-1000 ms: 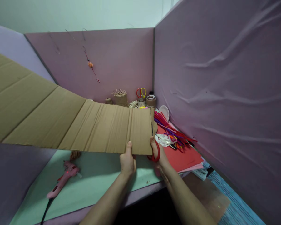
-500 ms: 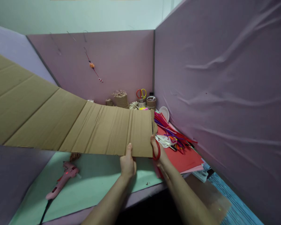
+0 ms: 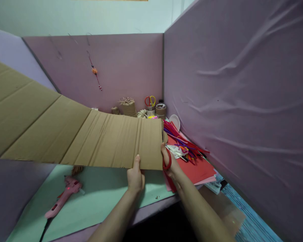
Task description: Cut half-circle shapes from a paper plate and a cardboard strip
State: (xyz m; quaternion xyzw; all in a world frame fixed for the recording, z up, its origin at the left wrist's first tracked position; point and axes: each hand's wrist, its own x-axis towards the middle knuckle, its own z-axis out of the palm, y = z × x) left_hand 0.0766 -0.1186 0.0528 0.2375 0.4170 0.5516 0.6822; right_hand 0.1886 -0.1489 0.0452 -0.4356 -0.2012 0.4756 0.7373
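Observation:
A long strip of brown corrugated cardboard, creased across its width, stretches from the left edge of the view to its cut end near the middle. My left hand grips its lower edge, thumb on the front face and fingers behind. At the right end, my right hand is closed around scissors with a red handle. The scissor blades are mostly hidden along the cardboard's right edge, so I cannot tell how far apart they are.
A pink glue gun with a lit red light lies on the green tabletop. Red paper sheets and pipe cleaners lie at right. Twine rolls and a tin with scissors stand behind.
The whole view has shifted slightly, with things appearing a little further left. Both hands keep their hold on the cardboard and scissors, with little other visible difference.

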